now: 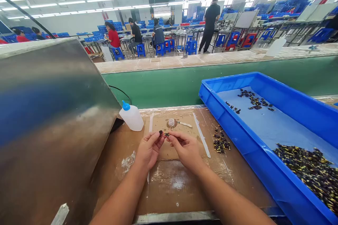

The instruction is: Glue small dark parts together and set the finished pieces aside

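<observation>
Over the cardboard sheet (169,153), my two hands meet fingertip to fingertip. My left hand (151,147) pinches a small black piece (160,132) between thumb and fingers. A small black and yellow part (166,134) is pinched by my right hand (185,147), close beside the black piece; whether the two touch is too small to tell. Just beyond my fingers lie a small round pale item (171,122) on a brown stain and a light-handled tool (185,124). Right of my right hand is a small pile of black and yellow parts (221,145).
A white bottle with a blue cap (131,117) stands at the back left, near a large metal panel (52,112). On the right, a deep blue tray (237,126) holds many black and yellow parts. A green divider (158,88) runs behind; several people sit or stand beyond.
</observation>
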Demonstrator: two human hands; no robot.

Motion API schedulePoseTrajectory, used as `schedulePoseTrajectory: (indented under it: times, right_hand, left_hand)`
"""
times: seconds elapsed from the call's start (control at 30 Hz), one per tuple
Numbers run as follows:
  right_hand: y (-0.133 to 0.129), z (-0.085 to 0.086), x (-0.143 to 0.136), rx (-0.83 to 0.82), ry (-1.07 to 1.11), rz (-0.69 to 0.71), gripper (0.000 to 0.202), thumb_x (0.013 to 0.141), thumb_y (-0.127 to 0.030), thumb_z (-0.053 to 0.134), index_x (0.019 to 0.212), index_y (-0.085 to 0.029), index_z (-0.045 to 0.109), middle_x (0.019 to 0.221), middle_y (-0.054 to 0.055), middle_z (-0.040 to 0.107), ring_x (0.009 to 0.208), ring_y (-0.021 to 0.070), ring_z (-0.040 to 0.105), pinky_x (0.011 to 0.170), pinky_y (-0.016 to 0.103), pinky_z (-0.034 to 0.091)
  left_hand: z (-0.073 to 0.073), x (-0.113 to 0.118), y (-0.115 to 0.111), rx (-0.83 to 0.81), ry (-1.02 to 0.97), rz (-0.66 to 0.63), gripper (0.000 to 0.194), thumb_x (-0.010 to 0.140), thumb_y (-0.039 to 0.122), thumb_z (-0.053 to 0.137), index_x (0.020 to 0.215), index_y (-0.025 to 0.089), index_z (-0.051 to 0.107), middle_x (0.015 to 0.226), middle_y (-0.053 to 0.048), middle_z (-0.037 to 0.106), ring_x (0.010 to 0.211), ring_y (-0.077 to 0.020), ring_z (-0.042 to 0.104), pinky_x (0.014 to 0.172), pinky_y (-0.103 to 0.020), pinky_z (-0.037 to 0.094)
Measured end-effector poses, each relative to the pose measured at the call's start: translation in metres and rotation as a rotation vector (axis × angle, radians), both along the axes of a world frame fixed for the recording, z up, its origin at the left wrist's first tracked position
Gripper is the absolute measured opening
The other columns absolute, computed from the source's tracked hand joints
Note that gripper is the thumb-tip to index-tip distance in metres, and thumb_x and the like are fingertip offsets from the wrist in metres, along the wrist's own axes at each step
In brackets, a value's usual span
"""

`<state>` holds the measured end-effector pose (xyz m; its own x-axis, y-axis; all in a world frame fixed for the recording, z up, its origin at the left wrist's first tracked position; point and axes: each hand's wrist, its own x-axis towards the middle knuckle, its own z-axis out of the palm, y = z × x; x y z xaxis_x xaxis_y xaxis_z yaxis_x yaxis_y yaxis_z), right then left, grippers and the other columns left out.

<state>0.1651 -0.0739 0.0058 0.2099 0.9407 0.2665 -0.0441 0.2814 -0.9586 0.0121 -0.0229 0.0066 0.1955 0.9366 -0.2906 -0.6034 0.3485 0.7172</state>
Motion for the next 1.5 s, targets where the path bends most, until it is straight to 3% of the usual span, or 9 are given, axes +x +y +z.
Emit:
schedulePoseTrajectory:
  times: [0.13,0.33,0.8,1.1,1.37,1.5]
  right_hand:
    - [-0.0056,-0.0031,-0.0043,0.095,-0.118,-0.049,0.017,0.098,-0.032,0.071,0.111,-0.027,0.082,0.110,0.004,0.080,0.097,0.0215,0.077,0.085,0.032,0.065]
    - [-0.0097,-0.0022,-0.0060,0.153,-0.138,-0.041,0.017,0.099,-0.026,0.070,0.111,-0.027,0.081,0.107,0.003,0.080,0.094,0.0197,0.077,0.084,0.030,0.065]
    - [-0.0081,-0.0006,-0.0089,0.097,-0.035,-0.027,0.015,0.097,-0.029,0.072,0.108,-0.026,0.082,0.106,0.004,0.080,0.094,0.0200,0.078,0.086,0.030,0.065]
    - [-0.0091,0.0028,-0.0032,0.096,-0.130,-0.035,0.016,0.098,-0.030,0.071,0.108,-0.028,0.082,0.107,0.004,0.080,0.094,0.0217,0.077,0.086,0.033,0.064]
    - [-0.0069,0.0028,-0.0050,0.020,0.064,0.032,0.018,0.096,-0.035,0.073,0.106,-0.024,0.082,0.107,0.007,0.080,0.095,0.0228,0.078,0.089,0.034,0.066]
    - [-0.0062,0.0016,-0.0034,0.028,0.021,0.013,0.019,0.096,-0.036,0.073,0.107,-0.023,0.082,0.108,0.008,0.080,0.097,0.0236,0.078,0.091,0.036,0.065]
  left_hand:
    - [0.0005,0.0014,-0.0020,0.038,-0.020,-0.004,0.037,0.054,0.028,0.103,0.078,0.011,0.079,0.085,-0.009,0.078,0.076,-0.0122,0.071,0.072,-0.017,0.060]
    - [0.0025,0.0024,-0.0049,0.099,-0.029,-0.001,0.033,0.053,0.029,0.103,0.071,0.013,0.079,0.082,-0.008,0.078,0.072,-0.0105,0.069,0.072,-0.017,0.058]
    - [0.0059,0.0032,-0.0073,0.174,0.017,-0.032,0.032,0.054,0.032,0.102,0.072,0.016,0.081,0.082,-0.007,0.078,0.075,-0.0106,0.070,0.073,-0.016,0.057]
    - [0.0013,-0.0001,-0.0054,0.251,0.068,-0.048,0.026,0.062,0.033,0.100,0.074,0.018,0.082,0.087,-0.007,0.080,0.080,-0.0107,0.071,0.078,-0.015,0.057]
    - [-0.0004,0.0003,-0.0088,0.339,0.095,-0.056,0.021,0.068,0.033,0.097,0.079,0.021,0.083,0.093,-0.007,0.080,0.087,-0.0122,0.072,0.085,-0.018,0.058]
    - [-0.0002,0.0019,-0.0094,0.351,0.118,-0.040,0.021,0.068,0.033,0.097,0.078,0.022,0.083,0.092,-0.007,0.080,0.089,-0.0138,0.072,0.087,-0.021,0.059]
